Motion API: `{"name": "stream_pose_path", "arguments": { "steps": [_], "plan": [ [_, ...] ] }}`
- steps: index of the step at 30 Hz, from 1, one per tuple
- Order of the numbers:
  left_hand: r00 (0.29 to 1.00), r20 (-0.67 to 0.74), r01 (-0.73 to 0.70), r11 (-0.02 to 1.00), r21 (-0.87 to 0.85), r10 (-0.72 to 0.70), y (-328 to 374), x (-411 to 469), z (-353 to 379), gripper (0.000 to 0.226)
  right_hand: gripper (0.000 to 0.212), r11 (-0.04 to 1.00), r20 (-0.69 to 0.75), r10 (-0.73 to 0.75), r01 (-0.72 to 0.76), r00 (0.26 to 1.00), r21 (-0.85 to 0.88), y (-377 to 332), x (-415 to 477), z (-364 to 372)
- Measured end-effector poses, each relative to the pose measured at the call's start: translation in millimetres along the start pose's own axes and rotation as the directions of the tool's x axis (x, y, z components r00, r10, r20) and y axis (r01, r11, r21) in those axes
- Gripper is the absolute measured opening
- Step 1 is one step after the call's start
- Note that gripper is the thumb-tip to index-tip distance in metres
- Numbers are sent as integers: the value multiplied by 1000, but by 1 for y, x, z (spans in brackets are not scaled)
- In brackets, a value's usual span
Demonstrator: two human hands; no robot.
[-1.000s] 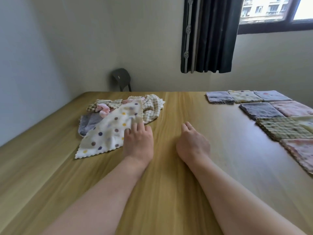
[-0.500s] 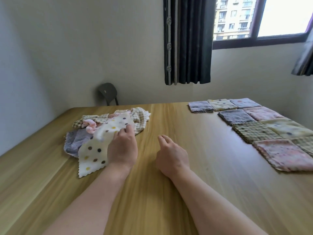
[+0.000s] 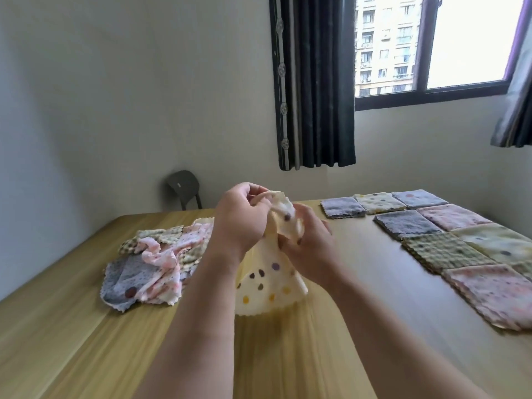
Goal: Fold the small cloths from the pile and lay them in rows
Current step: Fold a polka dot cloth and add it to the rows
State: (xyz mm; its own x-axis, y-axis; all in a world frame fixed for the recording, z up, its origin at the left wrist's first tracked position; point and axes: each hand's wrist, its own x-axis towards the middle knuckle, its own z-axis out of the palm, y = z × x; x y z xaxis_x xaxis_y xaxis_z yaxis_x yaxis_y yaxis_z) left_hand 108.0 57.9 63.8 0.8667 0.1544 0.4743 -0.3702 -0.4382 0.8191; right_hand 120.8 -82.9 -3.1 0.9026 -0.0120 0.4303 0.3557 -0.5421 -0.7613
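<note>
A cream cloth with coloured dots (image 3: 267, 280) hangs in the air over the middle of the wooden table (image 3: 86, 341). My left hand (image 3: 240, 220) grips its bunched top edge. My right hand (image 3: 308, 249) pinches the same cloth just to the right, the two hands nearly touching. The cloth's lower edge hangs near the tabletop. To the left lies the pile of unfolded cloths (image 3: 155, 260): grey, pink and checked ones, crumpled together.
Folded cloths (image 3: 449, 249) lie in rows along the table's right side, from the far edge toward me. A dark chair (image 3: 184, 188) stands behind the table by the wall. A window and dark curtains are beyond.
My left hand has lifted the dotted cloth off the pile and up into the air. My right hand has left the table and taken hold of the cloth too.
</note>
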Motion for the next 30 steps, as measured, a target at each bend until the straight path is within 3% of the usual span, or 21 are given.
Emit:
{"name": "stream_pose_path", "arguments": {
  "steps": [3,6,11,14,20,23,27,30],
  "plan": [
    [999,36,-28,998,-63,30,-4,7,7,12,29,999,41,36,-36,998,-7,7,12,-23],
    [995,14,-101,994,-35,101,-5,9,9,18,23,988,154,56,-77,986,133,7,17,-51],
    [997,-50,-71,985,-156,64,-10,13,10,35,22,988,337,56,-100,940,116,2,16,-94],
    [997,-71,-24,985,-169,13,-9,13,12,44,23,983,349,89,-138,933,118,3,15,-113],
    [992,-84,62,955,-289,-90,-8,12,15,41,29,947,376,137,-232,916,221,2,5,-146],
    [973,11,202,833,-515,-230,1,12,15,35,25,837,428,32,-258,903,483,5,0,-165],
    [957,178,290,729,-620,-229,7,11,14,37,10,677,436,-85,-269,896,685,4,-4,-182],
    [922,226,387,742,-547,-314,-3,14,18,36,19,775,472,17,-310,882,551,11,-2,-185]
  ]
}}
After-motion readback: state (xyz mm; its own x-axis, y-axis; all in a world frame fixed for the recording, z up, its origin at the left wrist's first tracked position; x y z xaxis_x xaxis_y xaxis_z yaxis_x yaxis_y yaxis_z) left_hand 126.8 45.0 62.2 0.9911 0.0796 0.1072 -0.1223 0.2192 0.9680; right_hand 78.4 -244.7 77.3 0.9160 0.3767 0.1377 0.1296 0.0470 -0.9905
